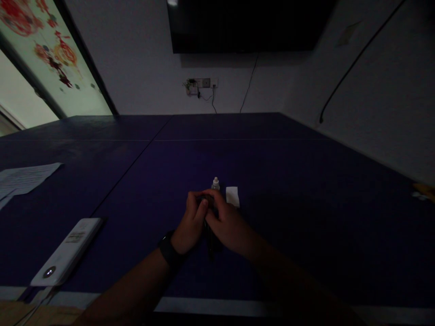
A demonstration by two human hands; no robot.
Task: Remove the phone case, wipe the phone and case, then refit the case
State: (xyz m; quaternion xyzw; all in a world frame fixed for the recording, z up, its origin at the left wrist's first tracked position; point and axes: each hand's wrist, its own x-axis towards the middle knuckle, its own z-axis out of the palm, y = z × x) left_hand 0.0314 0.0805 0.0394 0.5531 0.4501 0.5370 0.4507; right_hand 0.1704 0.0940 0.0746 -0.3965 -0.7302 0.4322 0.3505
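The room is dimly lit, with the brightest light coming through a frosted glass panel (44, 50) with a red floral pattern, set in a dark frame at the far left. A dark blue table-tennis table (238, 127) with a white edge line extends toward the rear white wall (136, 54), which carries a black wall-mounted flat-panel screen (244, 22) above a wall socket panel (200, 83) with cables hanging from it. The right-hand white wall (374, 113) meets the rear wall at a corner and is crossed diagonally by a black cable (356, 63).
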